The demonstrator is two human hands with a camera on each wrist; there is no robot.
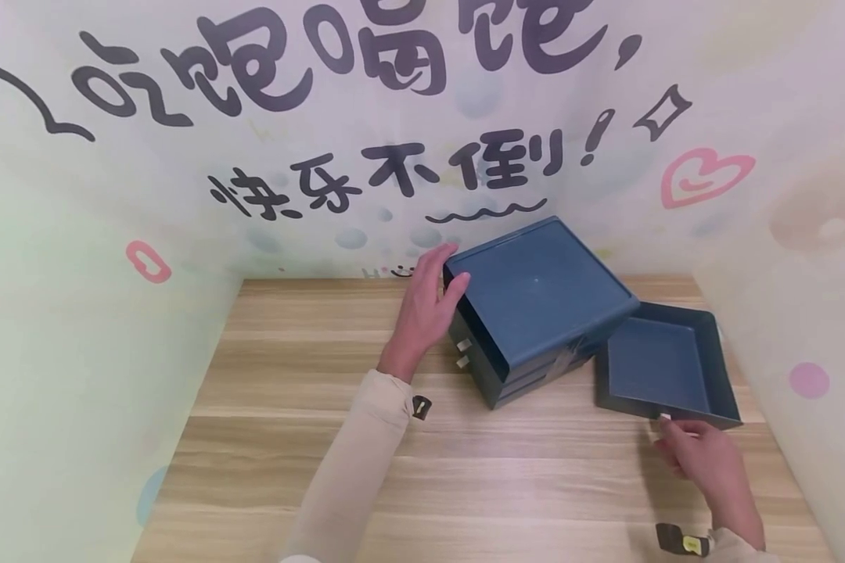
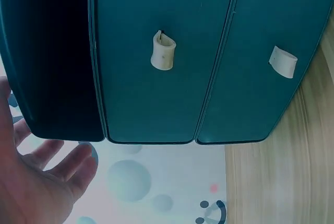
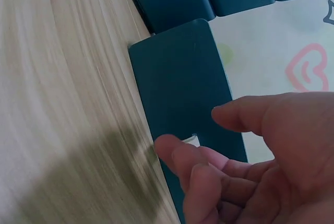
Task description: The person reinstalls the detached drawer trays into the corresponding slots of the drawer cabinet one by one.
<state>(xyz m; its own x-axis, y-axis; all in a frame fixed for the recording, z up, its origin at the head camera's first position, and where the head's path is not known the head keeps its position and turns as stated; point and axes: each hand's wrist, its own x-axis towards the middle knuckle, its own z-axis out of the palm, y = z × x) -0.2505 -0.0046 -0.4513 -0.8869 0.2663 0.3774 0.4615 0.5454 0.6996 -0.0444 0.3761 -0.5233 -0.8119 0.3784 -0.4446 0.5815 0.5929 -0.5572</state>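
Note:
A blue drawer cabinet [image 1: 542,289] sits at an angle on the table, its top slot gaping dark. Two drawer fronts below carry small white pull tabs, one of them a rolled tab [image 2: 163,51]. My left hand [image 1: 426,305] rests at the cabinet's upper left corner, thumb over the top edge. To the right lies a removed blue drawer [image 1: 658,360], open side up, with a white tab [image 1: 665,417] on its front. My right hand [image 1: 704,461] is at that tab; in the right wrist view its fingers are bent beside the tab, with the thumb apart.
The wood-grain table [image 1: 310,438] meets a printed wall [image 1: 366,234] behind the cabinet. Another wall [image 1: 767,258] rises close to the drawer's right side. Clear tape [image 1: 562,361] shows on the cabinet's side.

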